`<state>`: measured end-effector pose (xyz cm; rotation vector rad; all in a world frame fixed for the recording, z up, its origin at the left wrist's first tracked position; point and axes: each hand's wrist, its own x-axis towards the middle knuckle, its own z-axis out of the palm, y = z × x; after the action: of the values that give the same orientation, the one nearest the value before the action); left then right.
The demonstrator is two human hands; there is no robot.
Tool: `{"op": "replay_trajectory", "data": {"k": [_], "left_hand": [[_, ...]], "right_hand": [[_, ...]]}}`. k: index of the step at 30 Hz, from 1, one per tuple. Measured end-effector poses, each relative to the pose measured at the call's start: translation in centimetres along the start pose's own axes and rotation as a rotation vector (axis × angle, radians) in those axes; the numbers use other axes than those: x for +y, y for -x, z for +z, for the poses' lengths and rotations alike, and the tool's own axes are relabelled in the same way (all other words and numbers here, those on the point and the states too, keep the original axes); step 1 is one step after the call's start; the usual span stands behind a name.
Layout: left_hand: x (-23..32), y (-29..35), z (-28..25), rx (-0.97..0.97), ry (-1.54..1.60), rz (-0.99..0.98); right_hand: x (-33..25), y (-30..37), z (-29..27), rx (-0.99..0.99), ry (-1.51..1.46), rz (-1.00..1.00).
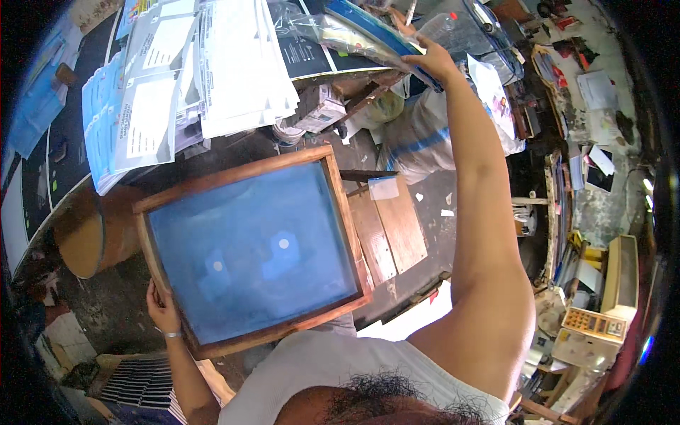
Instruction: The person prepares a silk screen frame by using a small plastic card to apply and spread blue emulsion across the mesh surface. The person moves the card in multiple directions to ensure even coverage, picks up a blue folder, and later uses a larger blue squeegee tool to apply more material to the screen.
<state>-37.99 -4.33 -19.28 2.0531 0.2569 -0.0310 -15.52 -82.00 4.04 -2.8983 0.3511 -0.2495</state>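
Observation:
A wooden frame [255, 333] stretched with a blue printing screen [248, 212] is tilted in front of my body. Two pale round spots with darker blue patches show on the screen. My left hand [164, 312], with a thin band at the wrist, grips the frame's lower left side; some fingers are hidden behind it. My right arm stretches far forward to the upper right. There my right hand [433, 60] holds the end of a long blue flat board [375, 30] at the table's edge. Clear plastic wrapping [340, 34] lies against this board.
Stacks of printed white sheets [241, 71] and blue-white sheets [103, 120] lie on the dark table [67, 159]. Beyond the frame stand a wooden stool [397, 227] and a white sack [425, 134]. Cluttered shelves and a calculator [593, 323] are at the right.

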Motion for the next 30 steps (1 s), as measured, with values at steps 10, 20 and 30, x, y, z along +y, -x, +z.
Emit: {"op": "replay_trajectory", "data": {"k": [10,20,30], "left_hand": [[-0.6,1.1,-0.2,0.004,0.103,-0.077],[0.2,1.5,0.1,0.037,0.041,-0.054],[0.3,1.1,0.1,-0.005,0.107,-0.057]], "right_hand": [[0.5,-2.0,-0.5,-0.222,0.058,0.032],[0.5,-2.1,-3.2,-0.195,0.118,0.068],[-2.2,5.2,-9.3,-0.123,0.087,-0.034]]}}
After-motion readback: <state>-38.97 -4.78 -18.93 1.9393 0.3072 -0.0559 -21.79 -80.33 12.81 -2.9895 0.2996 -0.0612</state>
